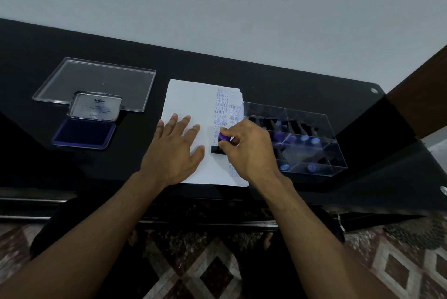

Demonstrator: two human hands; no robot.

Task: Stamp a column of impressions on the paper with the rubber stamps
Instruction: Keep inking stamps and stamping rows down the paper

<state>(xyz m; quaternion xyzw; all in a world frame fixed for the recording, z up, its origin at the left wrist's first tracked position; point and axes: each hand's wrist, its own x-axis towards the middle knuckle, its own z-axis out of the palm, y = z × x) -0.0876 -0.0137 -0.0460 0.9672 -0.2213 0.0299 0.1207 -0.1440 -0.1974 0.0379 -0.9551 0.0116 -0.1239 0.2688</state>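
Note:
A white sheet of paper lies on the black table, with two columns of blue impressions down its right part. My right hand grips a rubber stamp with a purple knob and a black base, and the base rests on the paper below the left column. My left hand lies flat on the paper's lower left, fingers spread, just left of the stamp. An open ink pad with a blue cushion and a raised metal lid sits to the far left.
A clear plastic box with several more stamps stands against the paper's right edge. A clear flat lid lies behind the ink pad. The table's near edge runs below my wrists; a wall rises behind the table.

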